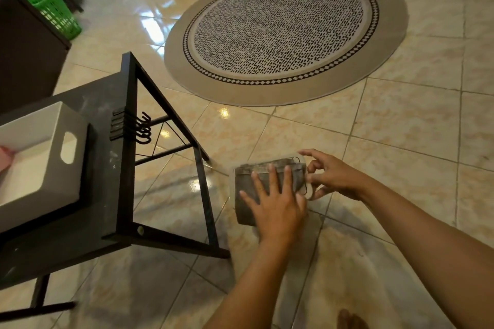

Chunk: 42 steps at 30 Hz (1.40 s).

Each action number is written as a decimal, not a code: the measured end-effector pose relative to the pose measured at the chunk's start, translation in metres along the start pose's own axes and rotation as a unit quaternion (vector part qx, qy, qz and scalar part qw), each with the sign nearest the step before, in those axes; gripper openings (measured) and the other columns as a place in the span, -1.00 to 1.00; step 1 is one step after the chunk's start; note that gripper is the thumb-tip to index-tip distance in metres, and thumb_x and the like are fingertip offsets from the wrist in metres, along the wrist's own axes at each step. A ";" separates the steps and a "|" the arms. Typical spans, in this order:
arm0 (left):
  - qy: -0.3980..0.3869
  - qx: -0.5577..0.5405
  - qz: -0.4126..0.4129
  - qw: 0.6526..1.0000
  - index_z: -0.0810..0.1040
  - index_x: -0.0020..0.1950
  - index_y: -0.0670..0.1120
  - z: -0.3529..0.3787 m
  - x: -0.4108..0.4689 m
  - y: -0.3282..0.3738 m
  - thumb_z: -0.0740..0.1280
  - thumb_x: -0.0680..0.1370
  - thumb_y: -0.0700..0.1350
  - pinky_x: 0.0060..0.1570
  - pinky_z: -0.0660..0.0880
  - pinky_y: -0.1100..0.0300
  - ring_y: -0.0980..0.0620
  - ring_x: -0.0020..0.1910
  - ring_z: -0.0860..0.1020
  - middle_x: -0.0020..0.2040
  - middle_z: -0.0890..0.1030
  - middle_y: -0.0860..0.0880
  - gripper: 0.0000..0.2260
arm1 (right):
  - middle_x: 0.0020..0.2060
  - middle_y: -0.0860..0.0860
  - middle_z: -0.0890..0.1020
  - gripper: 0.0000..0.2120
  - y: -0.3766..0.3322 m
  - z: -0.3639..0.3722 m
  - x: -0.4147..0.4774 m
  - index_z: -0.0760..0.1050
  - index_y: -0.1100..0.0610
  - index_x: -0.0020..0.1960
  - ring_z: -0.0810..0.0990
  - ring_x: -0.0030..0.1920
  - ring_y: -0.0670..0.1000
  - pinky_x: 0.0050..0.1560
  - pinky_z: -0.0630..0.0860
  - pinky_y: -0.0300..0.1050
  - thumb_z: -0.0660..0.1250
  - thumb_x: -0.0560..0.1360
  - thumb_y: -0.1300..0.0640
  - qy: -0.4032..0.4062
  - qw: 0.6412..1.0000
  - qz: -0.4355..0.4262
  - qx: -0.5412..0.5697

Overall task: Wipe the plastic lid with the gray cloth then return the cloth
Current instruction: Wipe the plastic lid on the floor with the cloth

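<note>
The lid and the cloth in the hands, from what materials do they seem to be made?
The lid looks like clear, glossy plastic: the cloth and floor tiles show through it, and only its rim is easy to see. The gray cloth looks like soft, matte woven fabric, perhaps microfiber; it lies folded under the left hand.

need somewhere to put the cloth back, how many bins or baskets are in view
2: a white bin on the black table at left, and a green basket on the floor far upper left. Others may sit off-frame.

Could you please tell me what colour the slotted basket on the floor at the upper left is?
The basket is bright green, shown in the head view.
</note>
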<state>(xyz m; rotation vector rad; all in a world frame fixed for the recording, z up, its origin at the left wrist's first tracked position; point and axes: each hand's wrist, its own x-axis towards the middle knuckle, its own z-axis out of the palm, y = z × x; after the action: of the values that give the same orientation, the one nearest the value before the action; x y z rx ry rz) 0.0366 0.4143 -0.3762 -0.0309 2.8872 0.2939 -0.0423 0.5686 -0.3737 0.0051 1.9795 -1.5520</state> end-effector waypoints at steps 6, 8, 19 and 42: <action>0.030 0.014 0.033 0.999 0.09 0.55 0.10 0.022 -0.037 -0.002 -0.02 0.56 0.18 0.27 -0.01 -0.55 -0.35 0.50 0.01 0.56 0.13 -0.09 -0.45 | -0.12 0.13 0.45 -0.38 -0.003 -0.001 0.002 0.27 -0.01 0.49 0.59 -0.17 0.10 -0.19 0.68 0.08 0.31 0.52 0.38 -0.001 1.000 0.000 -0.010; 0.037 0.022 0.067 0.997 0.05 0.56 0.11 0.019 -0.030 0.005 -0.06 0.56 0.18 0.29 -0.06 -0.55 -0.34 0.51 -0.06 0.57 0.06 -0.07 -0.45 | -0.13 0.12 0.45 -0.39 -0.003 -0.002 0.002 0.27 -0.01 0.49 0.58 -0.17 0.07 -0.18 0.68 0.07 0.30 0.53 0.38 0.006 1.000 -0.002 -0.018; 0.037 0.026 0.048 0.998 -0.03 0.57 0.09 0.011 -0.005 -0.005 -0.18 0.53 0.19 0.36 -0.10 -0.46 -0.32 0.51 -0.14 0.58 -0.02 -0.08 -0.40 | -0.09 0.17 0.48 -0.36 -0.001 -0.002 0.002 0.27 -0.02 0.48 0.63 -0.14 0.13 -0.11 0.68 0.21 0.32 0.51 0.40 0.009 1.000 -0.003 0.006; 0.061 -0.066 -0.009 0.996 -0.22 0.52 0.24 0.005 0.025 -0.020 -0.18 0.63 0.23 0.44 -0.35 -0.18 -0.03 0.51 -0.37 0.57 -0.24 0.09 -0.52 | -0.11 0.13 0.45 -0.38 0.002 0.000 0.002 0.26 -0.02 0.50 0.62 -0.18 0.06 -0.16 0.69 0.10 0.29 0.54 0.38 0.016 1.000 -0.013 0.008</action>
<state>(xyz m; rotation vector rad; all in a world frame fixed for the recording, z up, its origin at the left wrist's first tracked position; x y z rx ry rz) 0.0147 0.3961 -0.3910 -0.1001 2.9817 0.4949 -0.0433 0.5687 -0.3759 0.0111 1.9995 -1.5931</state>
